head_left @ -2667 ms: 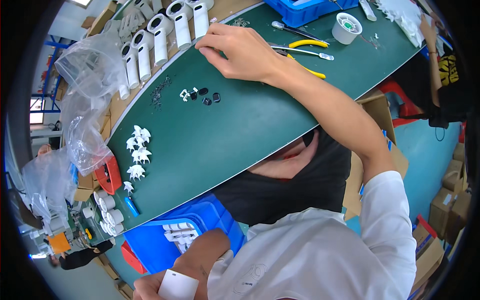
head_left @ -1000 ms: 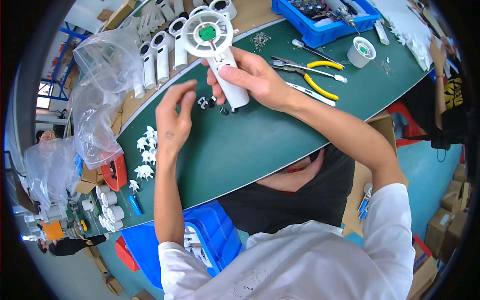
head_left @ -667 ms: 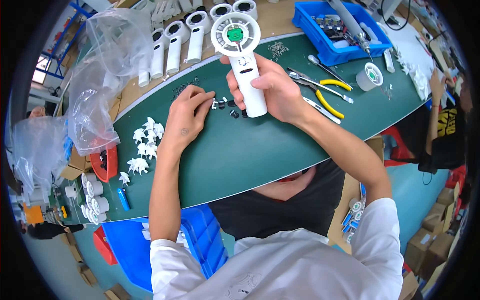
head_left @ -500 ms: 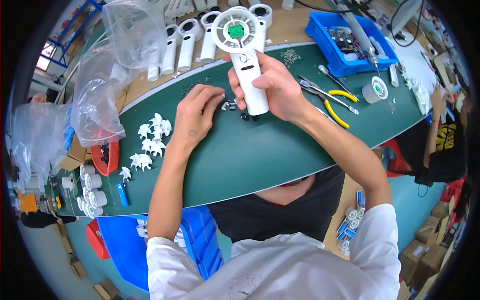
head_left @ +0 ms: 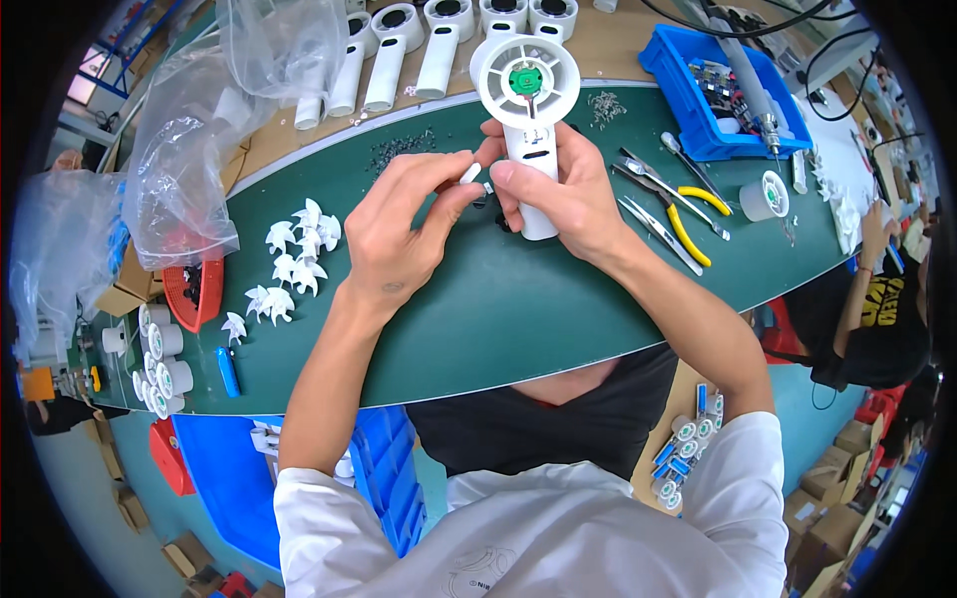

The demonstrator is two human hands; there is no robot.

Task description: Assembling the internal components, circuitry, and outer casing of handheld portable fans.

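My right hand [head_left: 566, 186] is closed around the handle of a white handheld fan body [head_left: 539, 204]. Its round head faces up, with a green circuit board at the centre and no blades on it. A dark oval slot shows in the handle. Close beside the handle, my left hand [head_left: 404, 224] pinches a small white plastic piece [head_left: 471, 173] between thumb and fingers. Small dark parts [head_left: 503, 222] lie on the green mat just under the fan body, partly hidden by it and by my fingers.
White fan blades [head_left: 299, 249] lie at left near a blue cylinder [head_left: 227, 372] and a red basket [head_left: 194, 294]. Yellow-handled pliers [head_left: 688, 234], tweezers and a blue bin [head_left: 723, 100] sit at right. Several white fan bodies [head_left: 439, 50] line the back. Another person's hand [head_left: 877, 234] is at far right.
My left hand has moved right, next to the fan body, and now shows a small white piece in its fingers. The fan body is still in my right hand.
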